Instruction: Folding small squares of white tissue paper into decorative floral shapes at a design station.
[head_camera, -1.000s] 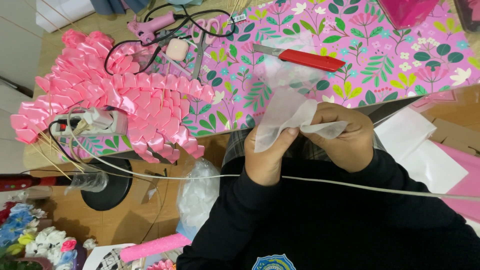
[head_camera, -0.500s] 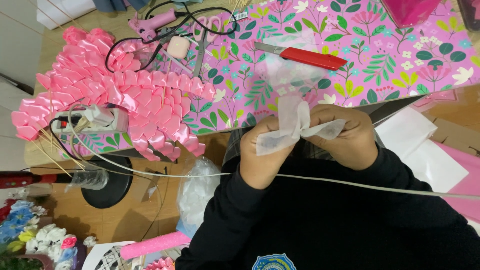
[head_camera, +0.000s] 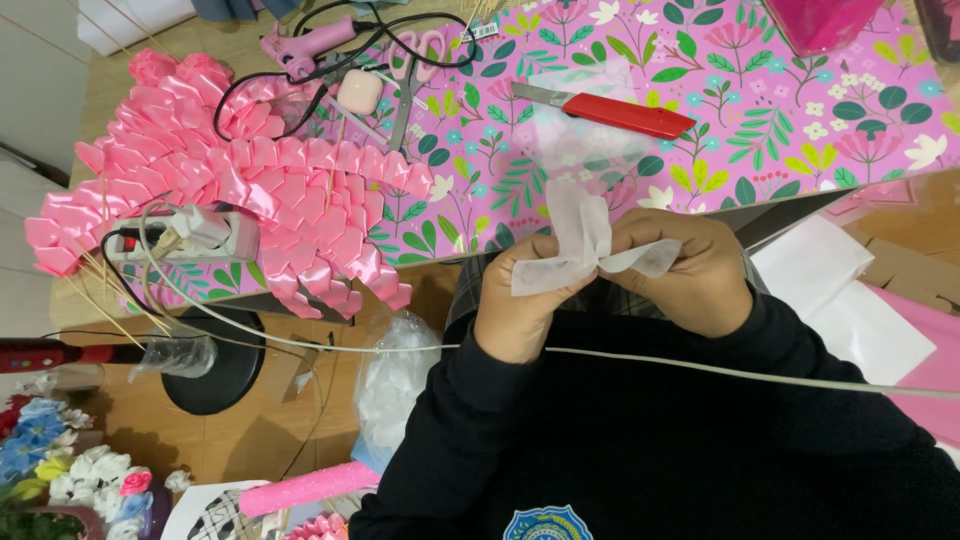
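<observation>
The folded ribbon petals (head_camera: 230, 190) are glossy pink, and the wrapping paper (head_camera: 760, 130) is pink with green leaves and small flowers. The utility knife (head_camera: 625, 113) is red, the sheer fabric piece (head_camera: 570, 245) white.

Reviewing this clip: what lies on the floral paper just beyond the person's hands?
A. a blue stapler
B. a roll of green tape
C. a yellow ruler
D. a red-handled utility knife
D: a red-handled utility knife lies on the floral paper, beyond both hands pinching a white fabric piece.
</observation>
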